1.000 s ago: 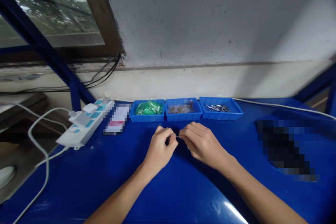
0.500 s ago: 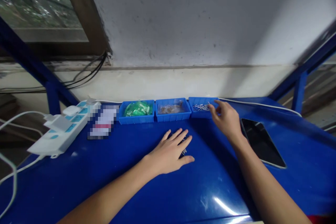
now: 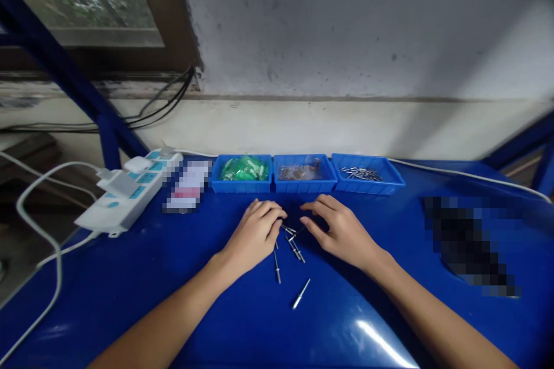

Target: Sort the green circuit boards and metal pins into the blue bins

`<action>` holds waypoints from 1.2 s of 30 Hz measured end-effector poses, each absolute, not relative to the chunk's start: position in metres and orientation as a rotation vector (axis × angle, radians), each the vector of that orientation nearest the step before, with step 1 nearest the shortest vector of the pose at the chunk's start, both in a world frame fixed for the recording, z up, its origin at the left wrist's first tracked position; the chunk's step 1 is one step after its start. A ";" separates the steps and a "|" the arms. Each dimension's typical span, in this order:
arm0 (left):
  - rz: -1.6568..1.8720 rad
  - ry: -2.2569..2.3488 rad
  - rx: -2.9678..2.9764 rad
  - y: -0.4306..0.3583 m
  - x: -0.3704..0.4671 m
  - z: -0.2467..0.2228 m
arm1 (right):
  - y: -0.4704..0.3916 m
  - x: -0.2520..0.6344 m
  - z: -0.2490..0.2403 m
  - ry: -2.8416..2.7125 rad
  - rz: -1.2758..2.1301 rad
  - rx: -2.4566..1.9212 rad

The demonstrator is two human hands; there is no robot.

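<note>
Head view: left hand [image 3: 255, 234] and right hand [image 3: 341, 230] on blue table [image 3: 173, 277], fingers curled, clamped on nothing; loose metal pins [image 3: 292, 242] lie between them, one pin [image 3: 300, 294] at 6 o'clock. Best pinch singly at the shaft, fingertips low.

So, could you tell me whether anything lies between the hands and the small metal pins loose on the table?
Nothing visible does. The left hand and right hand rest on the blue table either side of the loose metal pins, fingertips right at the nearest ones. Two more pins lie nearer the person, also unobstructed.
</note>
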State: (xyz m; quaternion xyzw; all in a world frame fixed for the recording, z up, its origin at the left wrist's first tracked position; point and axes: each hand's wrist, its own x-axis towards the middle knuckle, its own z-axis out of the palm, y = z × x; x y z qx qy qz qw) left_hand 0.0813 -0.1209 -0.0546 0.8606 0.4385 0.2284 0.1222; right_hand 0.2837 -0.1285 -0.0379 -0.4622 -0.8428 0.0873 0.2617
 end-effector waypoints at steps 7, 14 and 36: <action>0.661 1.325 2.549 -0.122 0.077 -0.059 | -0.136 0.266 -0.046 -2.377 0.139 -1.308; 0.657 1.354 2.556 -0.126 0.080 -0.056 | -0.129 0.270 -0.054 -2.348 0.203 -1.329; 0.933 1.415 2.459 -0.132 0.085 -0.040 | -0.135 0.264 -0.038 -2.281 0.202 -1.149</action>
